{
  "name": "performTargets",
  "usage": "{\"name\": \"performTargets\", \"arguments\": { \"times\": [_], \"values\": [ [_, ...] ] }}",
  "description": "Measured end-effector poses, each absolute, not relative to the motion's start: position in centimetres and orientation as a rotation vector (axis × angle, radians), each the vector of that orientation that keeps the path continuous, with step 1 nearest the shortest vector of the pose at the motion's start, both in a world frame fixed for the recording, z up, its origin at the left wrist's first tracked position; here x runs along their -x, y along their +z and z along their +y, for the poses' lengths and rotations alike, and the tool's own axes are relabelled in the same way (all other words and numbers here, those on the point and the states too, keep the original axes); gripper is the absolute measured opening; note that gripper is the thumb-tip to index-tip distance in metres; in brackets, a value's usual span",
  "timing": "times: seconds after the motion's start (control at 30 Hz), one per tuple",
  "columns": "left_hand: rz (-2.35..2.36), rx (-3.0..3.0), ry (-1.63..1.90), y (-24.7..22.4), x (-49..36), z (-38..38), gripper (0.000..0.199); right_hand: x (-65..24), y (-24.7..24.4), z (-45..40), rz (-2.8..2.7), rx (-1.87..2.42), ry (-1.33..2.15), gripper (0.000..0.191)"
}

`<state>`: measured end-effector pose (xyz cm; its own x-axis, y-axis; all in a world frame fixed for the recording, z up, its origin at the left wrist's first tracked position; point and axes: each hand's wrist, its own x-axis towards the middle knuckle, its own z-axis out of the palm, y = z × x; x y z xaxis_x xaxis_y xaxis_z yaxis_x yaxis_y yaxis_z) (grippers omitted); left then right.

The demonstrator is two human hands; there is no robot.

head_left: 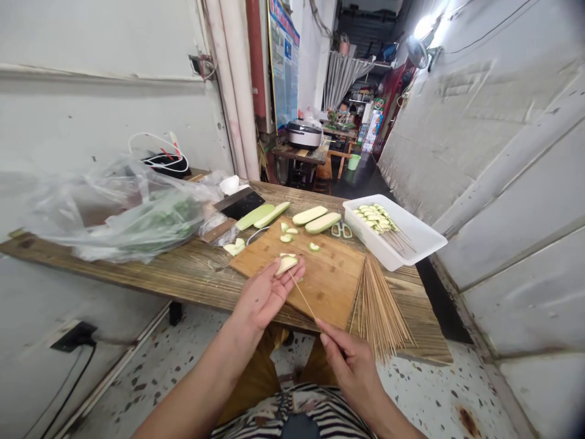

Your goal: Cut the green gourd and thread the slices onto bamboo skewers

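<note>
Pale green, the vegetable slice (287,264) is held in my left grip (269,296) above the board (333,275), likely steadied against the skewer (303,297) (near end clamped in my right grip (350,356)).

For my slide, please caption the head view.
At a cutting board, left hand holds a vegetable slice; right hand, a skewer.

Wooden table (214,281): cutting board (336,274), skewers (379,311), white tray (414,235), plastic bag (150,213).

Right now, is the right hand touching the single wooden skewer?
Touching: the head view shows the right hand gripping the wooden skewer at its near end.
</note>
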<state>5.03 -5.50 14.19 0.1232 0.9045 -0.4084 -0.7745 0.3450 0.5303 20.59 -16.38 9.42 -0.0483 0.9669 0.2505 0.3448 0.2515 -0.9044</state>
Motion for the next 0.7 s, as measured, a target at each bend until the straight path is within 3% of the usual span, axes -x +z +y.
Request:
{"name": "performTargets", "arguments": {
  "times": [0.7],
  "values": [
    [0.732, -0.281, 1.272, 14.11, -4.76, -5.97, 0.017, -20.34, 9.19, -16.19, -1.573, 1.288, 0.845, 0.029]
  ]
}}
